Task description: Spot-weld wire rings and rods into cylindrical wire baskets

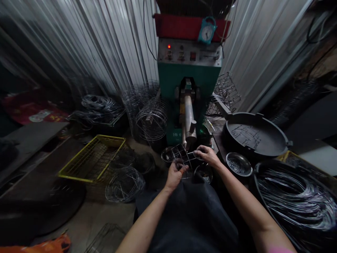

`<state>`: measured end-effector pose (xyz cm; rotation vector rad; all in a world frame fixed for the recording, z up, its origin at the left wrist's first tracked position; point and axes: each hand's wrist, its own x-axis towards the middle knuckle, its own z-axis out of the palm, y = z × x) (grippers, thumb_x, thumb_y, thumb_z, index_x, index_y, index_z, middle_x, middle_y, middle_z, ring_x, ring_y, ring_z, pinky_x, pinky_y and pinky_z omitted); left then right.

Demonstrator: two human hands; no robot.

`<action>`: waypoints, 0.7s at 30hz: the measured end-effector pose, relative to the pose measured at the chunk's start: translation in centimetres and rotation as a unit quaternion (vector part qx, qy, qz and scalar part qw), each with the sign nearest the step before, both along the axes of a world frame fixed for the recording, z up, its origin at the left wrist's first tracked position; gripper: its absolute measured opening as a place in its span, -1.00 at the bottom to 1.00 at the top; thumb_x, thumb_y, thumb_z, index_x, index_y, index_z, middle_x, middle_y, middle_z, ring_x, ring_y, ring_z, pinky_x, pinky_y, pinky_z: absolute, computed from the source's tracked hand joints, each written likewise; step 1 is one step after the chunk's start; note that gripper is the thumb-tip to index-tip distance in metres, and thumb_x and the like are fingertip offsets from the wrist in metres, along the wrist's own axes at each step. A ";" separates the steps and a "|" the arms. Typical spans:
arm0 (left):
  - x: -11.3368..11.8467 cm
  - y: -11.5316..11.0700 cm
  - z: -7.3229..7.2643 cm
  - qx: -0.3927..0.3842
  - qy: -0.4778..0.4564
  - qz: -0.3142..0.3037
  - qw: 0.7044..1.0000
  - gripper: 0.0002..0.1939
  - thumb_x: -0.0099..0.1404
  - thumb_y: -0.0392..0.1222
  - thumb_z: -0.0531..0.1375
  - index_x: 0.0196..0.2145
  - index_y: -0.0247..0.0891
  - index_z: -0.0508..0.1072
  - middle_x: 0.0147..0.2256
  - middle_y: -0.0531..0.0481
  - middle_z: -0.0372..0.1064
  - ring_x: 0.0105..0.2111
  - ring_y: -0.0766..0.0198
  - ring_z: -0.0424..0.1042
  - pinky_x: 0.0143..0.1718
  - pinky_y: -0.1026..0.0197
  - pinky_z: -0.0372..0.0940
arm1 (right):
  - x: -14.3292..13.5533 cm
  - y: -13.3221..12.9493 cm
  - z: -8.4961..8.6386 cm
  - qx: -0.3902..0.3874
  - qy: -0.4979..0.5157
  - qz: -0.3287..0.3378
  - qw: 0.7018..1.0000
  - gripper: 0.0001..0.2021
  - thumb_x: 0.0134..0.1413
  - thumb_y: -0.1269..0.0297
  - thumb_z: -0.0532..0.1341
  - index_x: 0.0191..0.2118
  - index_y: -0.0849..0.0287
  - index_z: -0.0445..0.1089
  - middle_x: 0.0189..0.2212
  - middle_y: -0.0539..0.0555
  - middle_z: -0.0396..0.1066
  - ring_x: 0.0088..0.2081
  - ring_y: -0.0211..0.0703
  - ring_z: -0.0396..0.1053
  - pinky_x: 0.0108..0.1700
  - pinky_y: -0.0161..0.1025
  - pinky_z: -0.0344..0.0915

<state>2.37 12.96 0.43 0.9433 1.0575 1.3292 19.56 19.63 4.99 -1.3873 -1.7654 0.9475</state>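
My left hand (177, 174) is closed on the near side of a small wire frame (181, 154) made of crossed metal rods. Just under the welding machine's electrode tip (186, 144), the frame is held at a slant. My right hand (206, 155) pinches a short piece of wire (191, 153) against the frame's right side. Whether the wire touches the frame is too small to tell. Below and around the hands stand a metal bowl (166, 154) on the left and another bowl (204, 172) partly hidden by my right wrist.
The green machine (168, 84) stands ahead. To the right are a round black pan (276, 140), a bowl of small metal pieces (239, 164) and a large tub of bent wires (295, 200). A yellow-rimmed crate (76, 178) and wire baskets (125, 184) lie on the left.
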 end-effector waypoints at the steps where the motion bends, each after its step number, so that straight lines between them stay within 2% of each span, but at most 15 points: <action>1: 0.0 0.1 0.0 0.001 -0.003 -0.001 1.000 -0.67 -0.04 -0.20 0.28 -0.31 -0.27 0.27 -0.60 0.18 0.22 -0.54 0.42 0.24 -0.44 0.34 0.11 | 0.0 0.1 -0.1 -0.002 0.000 0.000 1.000 -0.77 -0.12 0.09 0.17 -0.49 0.17 0.32 -0.57 -0.06 0.31 -0.49 -0.28 0.24 -0.42 -0.36 0.16; 10: 0.2 0.9 0.4 -0.024 -0.004 0.002 1.000 -0.63 -0.07 -0.16 0.29 -0.30 -0.27 0.27 -0.60 0.19 0.22 -0.62 0.46 0.18 -0.52 0.36 0.08 | 0.0 1.0 0.0 -0.022 0.004 -0.008 1.000 -0.74 -0.16 0.05 0.20 -0.49 0.17 0.32 -0.56 -0.06 0.33 -0.49 -0.29 0.25 -0.41 -0.36 0.17; 21: 0.1 1.0 0.9 -0.020 -0.041 -0.004 0.999 -0.64 -0.09 -0.21 0.30 -0.32 -0.28 0.29 -0.61 0.18 0.24 -0.56 0.43 0.26 -0.45 0.36 0.14 | 0.2 1.7 -0.5 -0.042 0.011 0.021 0.999 -0.70 -0.14 0.01 0.18 -0.50 0.18 0.31 -0.56 -0.04 0.36 -0.49 -0.28 0.27 -0.42 -0.35 0.19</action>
